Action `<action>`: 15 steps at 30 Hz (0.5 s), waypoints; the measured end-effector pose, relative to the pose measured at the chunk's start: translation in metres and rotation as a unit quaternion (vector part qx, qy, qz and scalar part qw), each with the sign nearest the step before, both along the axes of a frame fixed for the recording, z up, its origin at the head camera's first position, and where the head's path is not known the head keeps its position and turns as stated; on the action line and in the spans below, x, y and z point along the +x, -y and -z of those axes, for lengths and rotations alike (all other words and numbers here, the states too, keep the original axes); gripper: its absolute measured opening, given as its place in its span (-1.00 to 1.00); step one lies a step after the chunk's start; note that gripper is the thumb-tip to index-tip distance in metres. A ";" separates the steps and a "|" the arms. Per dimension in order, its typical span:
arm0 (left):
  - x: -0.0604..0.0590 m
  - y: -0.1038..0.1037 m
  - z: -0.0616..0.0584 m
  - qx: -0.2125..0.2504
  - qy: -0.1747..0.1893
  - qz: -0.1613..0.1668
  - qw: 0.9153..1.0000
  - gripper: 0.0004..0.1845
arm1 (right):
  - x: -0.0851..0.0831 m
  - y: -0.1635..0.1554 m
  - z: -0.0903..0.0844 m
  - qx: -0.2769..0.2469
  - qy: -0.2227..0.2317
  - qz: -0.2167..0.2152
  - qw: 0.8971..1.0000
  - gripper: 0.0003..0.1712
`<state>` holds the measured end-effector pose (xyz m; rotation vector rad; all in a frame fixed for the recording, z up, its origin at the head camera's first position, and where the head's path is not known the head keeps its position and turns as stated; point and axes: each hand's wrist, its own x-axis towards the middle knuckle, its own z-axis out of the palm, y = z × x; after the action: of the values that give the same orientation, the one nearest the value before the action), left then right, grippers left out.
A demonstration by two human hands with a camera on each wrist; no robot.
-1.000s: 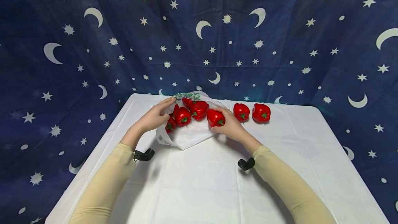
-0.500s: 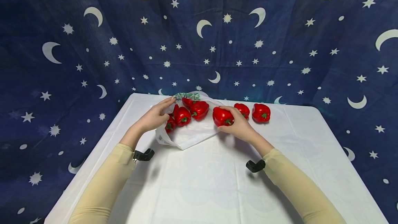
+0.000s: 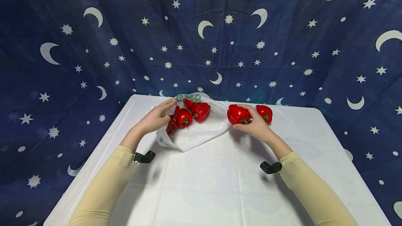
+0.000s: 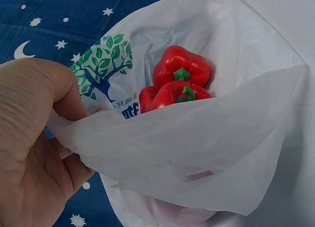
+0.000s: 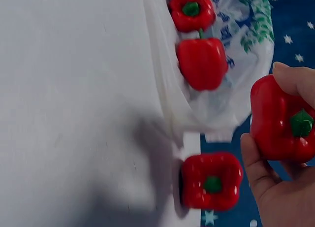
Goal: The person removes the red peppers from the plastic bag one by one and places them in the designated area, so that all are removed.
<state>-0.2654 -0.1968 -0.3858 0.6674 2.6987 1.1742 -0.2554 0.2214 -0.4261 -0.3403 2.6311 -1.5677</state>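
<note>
The head view looks forward and down across the table to the starry curtain; the left wrist view, close beside the left hand, faces into the plastic bag; the right wrist view, turned sideways near the right hand, shares that bag

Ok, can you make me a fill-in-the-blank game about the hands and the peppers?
The left hand holds a plastic bag that is mostly ____.
The right hand grips a pepper coloured ____.
That pepper's stem is ____.
Several other peppers lie ____ the bag.

Missing words: white; red; green; inside.
</note>
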 end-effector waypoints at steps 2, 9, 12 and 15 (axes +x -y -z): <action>0.000 0.000 0.000 -0.001 0.000 0.000 1.000 -0.23 | 0.000 -0.009 -0.002 -0.017 0.001 0.006 1.000 0.09; 0.000 -0.001 -0.001 -0.001 0.002 -0.001 1.000 -0.23 | -0.002 -0.038 -0.008 -0.064 -0.001 0.030 0.998 0.18; 0.000 -0.002 -0.001 -0.002 0.004 -0.003 1.000 -0.23 | -0.003 -0.051 -0.010 -0.066 0.001 0.048 0.997 0.22; 0.000 -0.002 -0.002 -0.002 0.004 -0.005 1.000 -0.23 | -0.003 -0.064 -0.013 -0.055 -0.003 0.071 0.996 0.23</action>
<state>-0.2656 -0.1946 -0.3839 0.6478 2.7003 1.1705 -0.2584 0.2855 -0.4128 -0.1652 2.6324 -1.7616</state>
